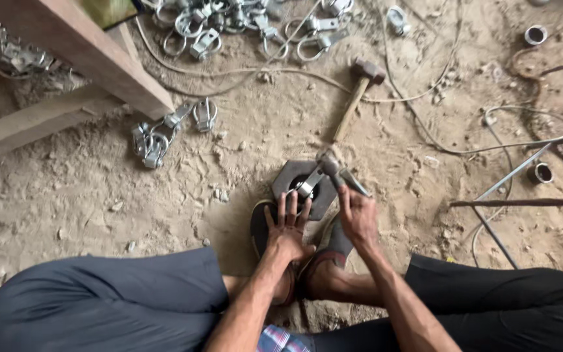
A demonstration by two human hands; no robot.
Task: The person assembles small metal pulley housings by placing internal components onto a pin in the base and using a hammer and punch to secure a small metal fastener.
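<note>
A small hammer [331, 167] is being gripped in the right hand [358, 216], closed round its handle, while a metal clamp [305, 188] is being steadied by the spread fingers of the left hand [287, 228] on a dark steel block [302, 187]. The block is being carried by a sandy dirt floor [99, 195], where a larger hammer [358, 96], loose clamps [164, 133], wires [438, 130] and a wooden beam [79, 49] are lying.

Sandy dirt floor [99, 195], lit evenly by daylight. Timber beams [79, 45] are seen at the floor's upper left corner; loose wire [425, 130] is strewn toward the right edge.
</note>
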